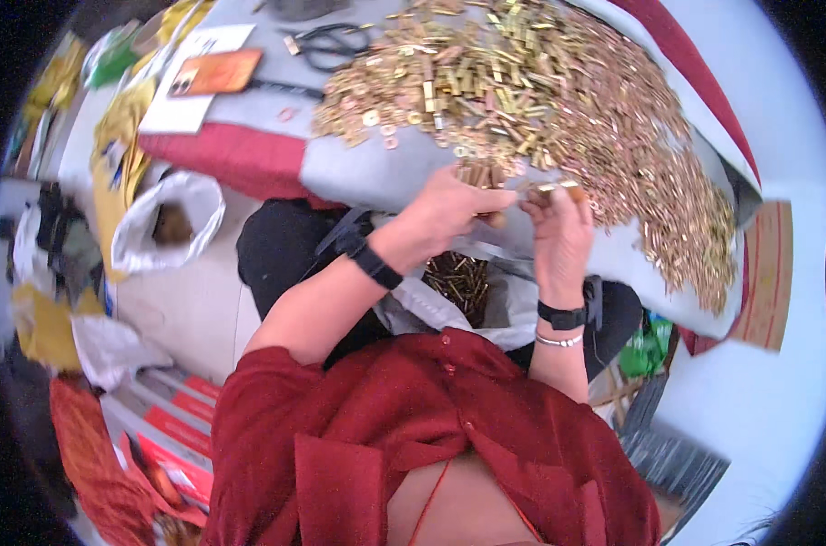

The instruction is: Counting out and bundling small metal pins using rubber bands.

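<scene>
A wide heap of small brass-coloured metal pieces (613, 127), many of them short and rod-like, spreads over the grey-covered table (367, 173) before me. At the heap's near edge my left hand (440, 214) is closed around a bunch of short brass pieces (478, 176). Just to its right, my right hand (563, 237) has its fingers closed at a brass-coloured piece (569, 186); blur hides its exact shape. The hands nearly meet. Below them, between my knees, a white bag (515, 311) hangs open with more brass pieces (458, 282) inside.
At the table's far left lie an orange phone (217, 73) on white paper (172, 114) and black-handled scissors (326, 45). Flat rings (370, 118) sit along the heap's left edge. A white bucket-like bag (208, 227) stands on the floor at left, cardboard (766, 278) at right.
</scene>
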`<state>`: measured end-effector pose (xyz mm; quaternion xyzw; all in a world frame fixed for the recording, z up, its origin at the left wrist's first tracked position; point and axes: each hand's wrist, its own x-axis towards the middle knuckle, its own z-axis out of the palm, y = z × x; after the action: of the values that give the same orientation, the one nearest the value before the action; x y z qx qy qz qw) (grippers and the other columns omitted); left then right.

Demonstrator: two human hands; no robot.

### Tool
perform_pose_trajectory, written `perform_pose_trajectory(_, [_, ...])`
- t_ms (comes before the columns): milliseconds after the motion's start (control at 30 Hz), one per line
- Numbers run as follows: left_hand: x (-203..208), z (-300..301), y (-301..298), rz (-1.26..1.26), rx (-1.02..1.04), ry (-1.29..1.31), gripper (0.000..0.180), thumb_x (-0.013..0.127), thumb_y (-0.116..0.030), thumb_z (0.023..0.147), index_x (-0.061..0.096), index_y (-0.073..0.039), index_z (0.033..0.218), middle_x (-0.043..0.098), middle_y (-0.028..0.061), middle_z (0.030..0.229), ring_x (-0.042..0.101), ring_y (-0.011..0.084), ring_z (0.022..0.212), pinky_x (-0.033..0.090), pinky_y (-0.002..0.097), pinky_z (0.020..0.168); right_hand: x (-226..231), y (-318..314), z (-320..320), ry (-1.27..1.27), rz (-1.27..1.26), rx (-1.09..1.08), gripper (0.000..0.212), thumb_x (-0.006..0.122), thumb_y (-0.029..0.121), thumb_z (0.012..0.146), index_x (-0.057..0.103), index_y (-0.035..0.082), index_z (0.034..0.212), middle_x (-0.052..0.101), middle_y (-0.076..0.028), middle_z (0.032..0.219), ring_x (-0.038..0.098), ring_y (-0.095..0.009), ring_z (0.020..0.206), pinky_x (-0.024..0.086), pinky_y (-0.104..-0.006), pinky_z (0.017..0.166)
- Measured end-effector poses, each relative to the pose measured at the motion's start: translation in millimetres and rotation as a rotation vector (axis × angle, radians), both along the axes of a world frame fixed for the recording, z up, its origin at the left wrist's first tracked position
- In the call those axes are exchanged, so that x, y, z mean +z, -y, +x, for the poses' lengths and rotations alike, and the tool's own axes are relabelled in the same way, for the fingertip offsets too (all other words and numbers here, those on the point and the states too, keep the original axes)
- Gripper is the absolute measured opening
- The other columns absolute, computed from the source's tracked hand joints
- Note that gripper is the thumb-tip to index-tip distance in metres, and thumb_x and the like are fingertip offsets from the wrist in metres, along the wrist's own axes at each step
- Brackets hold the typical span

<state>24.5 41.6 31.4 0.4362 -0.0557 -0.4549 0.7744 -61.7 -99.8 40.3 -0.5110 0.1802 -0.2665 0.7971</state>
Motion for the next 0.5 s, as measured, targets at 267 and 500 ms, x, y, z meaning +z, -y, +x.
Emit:
perform_pose_trajectory(267, [7.4, -10.2, 3.1, 0.114, -0.029, 0.014, 0.028, 0.073, -0.007, 0.075, 0.055, -0.006, 0.097, 0.058, -0.0010, 0.075, 0.058, 0.0090, 0.058, 0.035, 0.0187, 0.043, 0.6, -2.9, -12.9, -0.012, 0.046, 0.050, 0.013, 0.056, 0.010, 0.090, 0.051, 0.003, 0.100, 0.061, -0.007, 0.092, 0.062, -0.018, 0.084, 0.051, -0.0320, 0.076])
perform_pose_trajectory(500, [1.3, -14.6, 6.5, 0.167, -0.109, 0.180, 0.029, 0.073, -0.009, 0.076, 0.055, -0.006, 0.097, 0.058, -0.0011, 0.072, 0.056, 0.0081, 0.056, 0.037, 0.0191, 0.045, -7.4, 4.6, -21.7, -0.076, 0.087, 0.127, 0.017, 0.059, 0.012, 0.088, 0.052, 0.002, 0.100, 0.061, -0.005, 0.089, 0.060, -0.013, 0.080, 0.050, -0.0278, 0.073])
